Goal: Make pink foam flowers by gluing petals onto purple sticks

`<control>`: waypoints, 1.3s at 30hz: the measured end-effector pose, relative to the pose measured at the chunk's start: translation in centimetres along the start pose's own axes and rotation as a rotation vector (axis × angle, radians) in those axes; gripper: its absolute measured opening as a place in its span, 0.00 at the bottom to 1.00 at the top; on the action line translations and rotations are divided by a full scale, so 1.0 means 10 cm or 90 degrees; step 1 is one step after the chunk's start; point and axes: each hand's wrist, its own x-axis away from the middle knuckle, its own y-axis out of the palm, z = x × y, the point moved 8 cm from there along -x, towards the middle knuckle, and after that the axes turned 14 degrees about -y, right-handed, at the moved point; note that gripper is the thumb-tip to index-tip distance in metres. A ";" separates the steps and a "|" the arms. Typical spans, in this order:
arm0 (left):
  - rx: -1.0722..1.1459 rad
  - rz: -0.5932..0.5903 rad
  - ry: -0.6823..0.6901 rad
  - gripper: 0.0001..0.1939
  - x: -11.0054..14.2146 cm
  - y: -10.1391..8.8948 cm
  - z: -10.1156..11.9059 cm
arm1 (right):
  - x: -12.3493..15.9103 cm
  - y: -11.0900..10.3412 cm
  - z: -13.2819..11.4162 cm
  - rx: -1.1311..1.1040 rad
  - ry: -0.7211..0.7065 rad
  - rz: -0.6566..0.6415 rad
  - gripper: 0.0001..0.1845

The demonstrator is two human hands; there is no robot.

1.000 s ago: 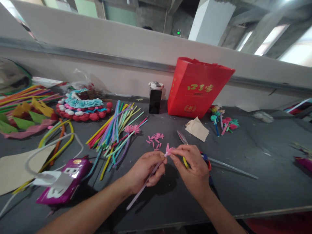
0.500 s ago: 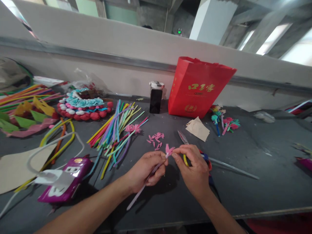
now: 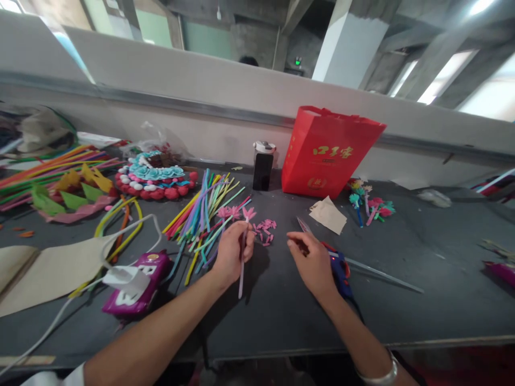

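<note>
Head view: our left hand [image 3: 234,251], gripping pink flower [image 3: 249,214]; right hand [image 3: 313,262], newly withdrawn, seemingly empty; shaping apparently paused.

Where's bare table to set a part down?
Biggest: right side, between flower bunch, clear rod and far-right purple item, bar small specks. Smaller: between left hand and right hand, nearside of the pink petals. Crowded: left, with coloured stems, purple power strip and crown-shaped piece.
</note>
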 end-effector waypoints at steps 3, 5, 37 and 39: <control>-0.009 0.026 0.028 0.07 -0.02 -0.05 0.02 | -0.14 0.20 -0.04 0.056 -0.010 -0.090 0.11; -0.010 0.032 0.039 0.08 -0.03 -0.07 0.02 | -0.22 0.34 -0.09 0.100 -0.021 -0.149 0.12; -0.066 -0.133 -0.170 0.07 0.16 0.31 -0.42 | 0.24 -0.19 0.01 -0.376 0.178 -0.003 0.10; -0.088 -0.142 -0.186 0.08 0.19 0.35 -0.46 | 0.21 -0.30 0.02 -0.352 0.136 0.040 0.06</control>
